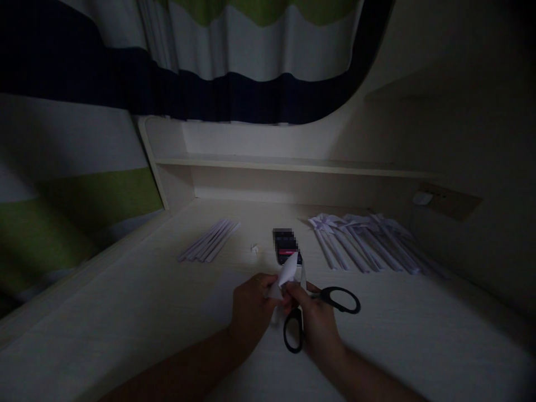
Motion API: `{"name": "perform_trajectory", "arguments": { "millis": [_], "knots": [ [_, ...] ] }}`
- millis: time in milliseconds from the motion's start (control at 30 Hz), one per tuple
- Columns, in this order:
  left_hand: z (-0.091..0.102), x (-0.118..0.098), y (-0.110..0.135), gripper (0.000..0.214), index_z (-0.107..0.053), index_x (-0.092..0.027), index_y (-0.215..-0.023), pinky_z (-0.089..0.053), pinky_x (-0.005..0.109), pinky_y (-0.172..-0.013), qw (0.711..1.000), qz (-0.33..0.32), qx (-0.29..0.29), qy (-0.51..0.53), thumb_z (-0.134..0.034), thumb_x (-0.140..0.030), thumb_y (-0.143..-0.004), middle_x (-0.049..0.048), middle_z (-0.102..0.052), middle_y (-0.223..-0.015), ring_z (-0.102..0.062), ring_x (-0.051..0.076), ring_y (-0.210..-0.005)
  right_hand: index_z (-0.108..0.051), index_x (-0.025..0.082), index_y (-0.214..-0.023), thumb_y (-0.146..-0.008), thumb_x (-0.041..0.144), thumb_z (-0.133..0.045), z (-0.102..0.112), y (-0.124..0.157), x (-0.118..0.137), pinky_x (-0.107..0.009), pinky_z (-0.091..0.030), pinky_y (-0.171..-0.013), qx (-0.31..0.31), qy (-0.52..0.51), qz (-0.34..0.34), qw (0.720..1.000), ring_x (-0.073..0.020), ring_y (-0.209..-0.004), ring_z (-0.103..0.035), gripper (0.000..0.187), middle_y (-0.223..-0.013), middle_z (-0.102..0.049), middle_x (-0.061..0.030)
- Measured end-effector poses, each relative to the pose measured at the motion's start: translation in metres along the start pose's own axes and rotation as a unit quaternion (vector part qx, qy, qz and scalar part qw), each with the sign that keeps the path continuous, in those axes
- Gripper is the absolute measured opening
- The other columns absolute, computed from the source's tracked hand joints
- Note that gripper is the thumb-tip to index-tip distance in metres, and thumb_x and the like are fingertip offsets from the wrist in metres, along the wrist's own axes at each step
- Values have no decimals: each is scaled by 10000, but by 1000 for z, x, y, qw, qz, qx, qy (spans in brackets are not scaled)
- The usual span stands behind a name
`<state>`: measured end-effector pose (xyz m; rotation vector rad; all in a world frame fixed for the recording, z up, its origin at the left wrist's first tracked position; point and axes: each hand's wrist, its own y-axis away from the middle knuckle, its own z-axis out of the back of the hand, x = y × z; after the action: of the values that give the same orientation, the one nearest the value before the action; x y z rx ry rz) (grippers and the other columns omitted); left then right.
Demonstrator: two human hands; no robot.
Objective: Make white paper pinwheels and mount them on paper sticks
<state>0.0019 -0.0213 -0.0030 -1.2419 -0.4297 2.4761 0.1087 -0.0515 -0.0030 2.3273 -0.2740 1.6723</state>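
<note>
Right now the left hand [251, 310] is closing its fingers [274, 293] around the lower end of a small white piece of paper [287, 272], which is sticking up between both hands, just above the worktop [138, 312] and near its front middle. The right hand [317, 319] is lying across a pair of black-handled scissors [347, 300]. One handle loop is showing at its 2 o'clock and the other at its 8 o'clock, with no finger passing through either loop. Its fingers are bending in toward the paper and touching its base, but in this dim light I cannot tell whether they are gripping the paper, the scissors, or neither.

At 12 o'clock from the paper, a dark phone [286, 245] is lying flat. At 10 o'clock, a small white scrap [254, 247] is sitting alone, and further out a row of thin paper strips [209, 240] is lying side by side. At 2 o'clock, a larger spread of folded paper sticks [364, 240] is fanning out. A striped curtain [234, 61] is hanging over the shelf [293, 164] at the back.
</note>
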Motion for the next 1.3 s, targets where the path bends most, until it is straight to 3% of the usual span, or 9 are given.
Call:
{"name": "perform_trajectory", "arguments": {
  "millis": [400,567,667,800,933,1033,1100,1200,1300],
  "knots": [
    [-5,16,-2,320,-581,-155,-923,-481,283,-688,963,-224,-43,-142,-476,-65,-634,63,-649,-843,-595,178,-743,-587,132,-487,-613,244,-631,3,-6,1,-179,-353,-391,10,-164,-157,974,-67,-394,-449,174,-455,-534,20],
    [-3,17,-3,360,-579,-140,-936,-482,298,-694,949,-262,-57,-168,-459,-44,-610,82,-650,-861,-597,191,-752,-588,128,-480,-622,212,-624,3,-7,1,-162,-373,-424,27,-208,-186,960,-50,-390,-455,170,-430,-533,32],
    [0,14,-5,341,-592,-156,-925,-474,277,-701,964,-221,-28,-143,-460,-63,-625,66,-654,-861,-598,174,-754,-582,128,-474,-622,255,-638,1,-5,5,-157,-335,-393,23,-167,-169,971,-46,-381,-439,204,-415,-522,33],
    [2,5,-8,202,-632,-183,-824,-457,225,-655,997,-50,0,-55,-486,-174,-684,22,-666,-774,-600,135,-680,-598,122,-513,-586,300,-679,-3,-2,6,-176,-378,-471,15,-126,-100,987,-70,-461,-485,210,-472,-557,13],
    [1,5,-14,176,-651,-181,-750,-437,213,-576,997,69,-3,36,-506,-250,-679,-7,-653,-657,-586,131,-606,-582,137,-563,-604,349,-660,-2,-2,2,-214,-372,-464,7,-69,-45,997,-97,-457,-479,230,-504,-558,9],
    [2,12,-23,174,-622,-141,-590,-408,208,-483,981,156,-18,113,-538,-282,-648,-14,-589,-511,-552,128,-513,-549,164,-559,-674,367,-593,8,-9,2,-215,-345,-443,10,68,63,996,-110,-454,-480,238,-509,-557,9],
    [4,17,-29,176,-596,-123,-551,-418,211,-478,954,218,-40,201,-564,-281,-623,-7,-582,-507,-551,127,-510,-556,176,-562,-703,337,-568,21,-19,2,-214,-343,-464,49,230,188,954,-121,-481,-494,214,-518,-565,7],
    [9,25,-38,145,-608,-104,-591,-455,229,-535,909,269,-79,309,-611,-249,-578,12,-607,-565,-567,124,-541,-641,189,-714,-707,254,-553,42,-37,2,-231,-362,-529,65,452,392,799,-135,-511,-514,110,-568,-607,-14],
    [13,29,-43,158,-620,-95,-611,-464,233,-552,887,280,-105,352,-647,-235,-544,17,-607,-577,-565,115,-538,-645,181,-822,-761,201,-499,53,-48,4,-235,-376,-535,62,545,482,683,-139,-519,-535,160,-598,-628,-38]
  ]
}}
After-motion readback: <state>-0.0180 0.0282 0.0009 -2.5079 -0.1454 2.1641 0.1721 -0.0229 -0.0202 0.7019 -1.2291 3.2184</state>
